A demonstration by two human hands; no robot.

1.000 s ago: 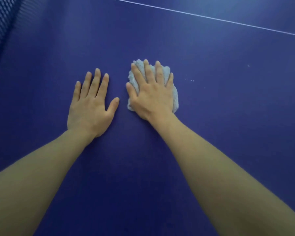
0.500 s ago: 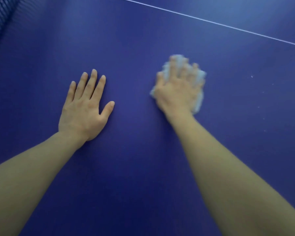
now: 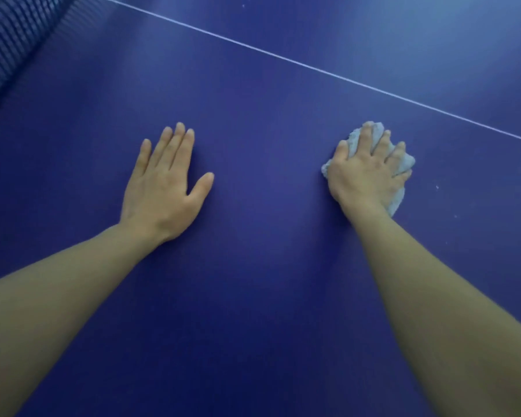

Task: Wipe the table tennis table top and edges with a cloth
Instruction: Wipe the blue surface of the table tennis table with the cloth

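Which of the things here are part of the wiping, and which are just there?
Part of the job:
- cloth
- right hand, pressing the cloth
- blue table top

Just there:
- net
- white line
- left hand, resting flat on the table

Crumpled pale grey-white terry cloth, bunched flat on the table under the right hand, edges showing past fingers and wrist, dark blue matte table tennis table top, thin white line crossing diagonally beyond cloth
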